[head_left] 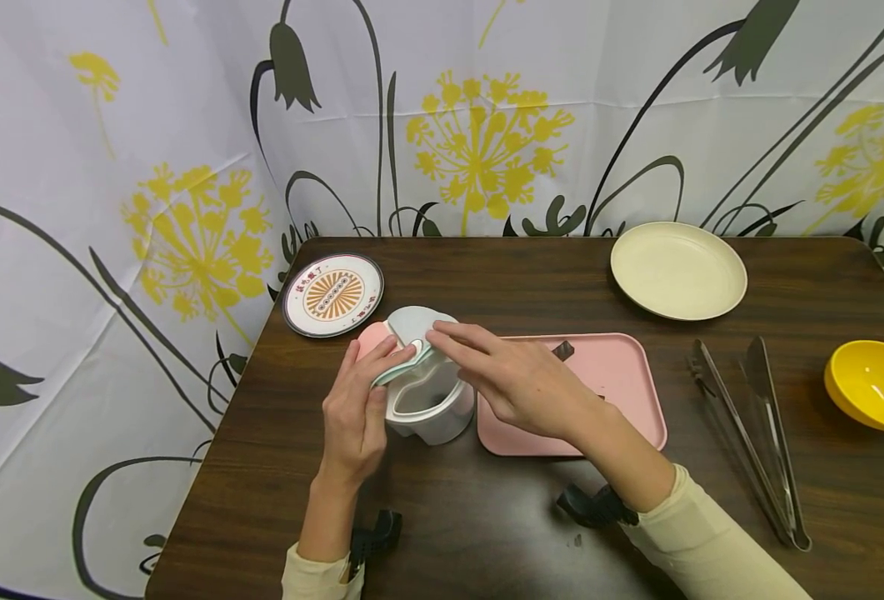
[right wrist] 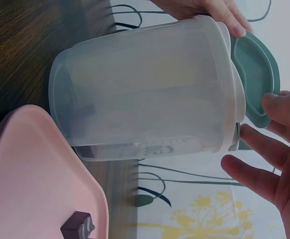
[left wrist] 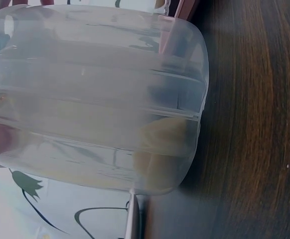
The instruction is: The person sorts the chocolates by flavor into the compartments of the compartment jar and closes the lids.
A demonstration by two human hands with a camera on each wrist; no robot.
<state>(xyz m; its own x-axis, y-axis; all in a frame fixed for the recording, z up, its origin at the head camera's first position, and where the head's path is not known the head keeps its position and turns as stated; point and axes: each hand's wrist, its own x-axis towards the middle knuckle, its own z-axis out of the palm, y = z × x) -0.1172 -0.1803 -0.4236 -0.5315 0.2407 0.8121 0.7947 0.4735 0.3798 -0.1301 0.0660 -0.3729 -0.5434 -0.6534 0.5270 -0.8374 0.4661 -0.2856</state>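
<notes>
A translucent container (head_left: 432,421) with a divided top stands on the table. Its green flap lid (right wrist: 254,74) is raised, baring one opening, while the pink lid (head_left: 372,335) and pale grey lid (head_left: 415,321) lie flat. My left hand (head_left: 355,417) pinches the green lid at its left edge. My right hand (head_left: 520,379) reaches over from the other side with fingers extended, one digit touching the green lid's right edge. Beige pieces (left wrist: 162,149) show through the container's lower wall in the left wrist view.
A pink tray (head_left: 636,417) bearing a dark brown piece (right wrist: 77,226) lies right of the container. Behind to the left is a patterned plate (head_left: 334,296). Farther right are a cream plate (head_left: 679,271), metal tongs (head_left: 775,467) and a yellow bowl (head_left: 876,387).
</notes>
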